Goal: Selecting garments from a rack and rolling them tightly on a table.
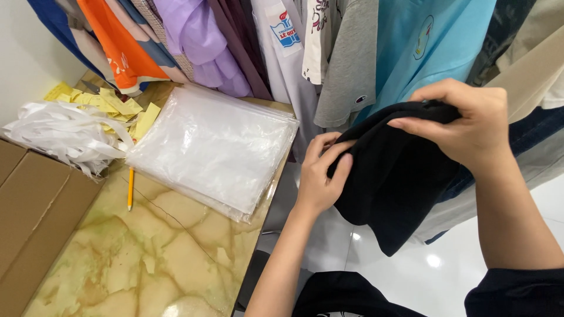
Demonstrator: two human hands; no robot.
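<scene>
Soft, light, floppy black knit fabric garment (393, 182) held mid-air right of marble-patterned tabletop (158, 258), left hand (320, 173) fingers pinching lower edge, right hand (464, 126) fingers pinching top fold; best gripped at bunched edges.

- Two bare hands are in view, the left hand (320, 176) and the right hand (464, 120).
- There are no gloves, no rings and no watch on the parts that show.
- The fingernails are short and have no polish.
- Both forearms are bare from the wrist down to the lower edge of the picture.
- A black sleeve (517, 292) begins near the right elbow. It is plain, with a soft rounded edge.
- Between the two arms a black top (346, 296) covers the chest. It is the same dark cloth as the sleeve.
- At the very bottom edge of this top there is a small light print, too cut off to tell what it is.
</scene>
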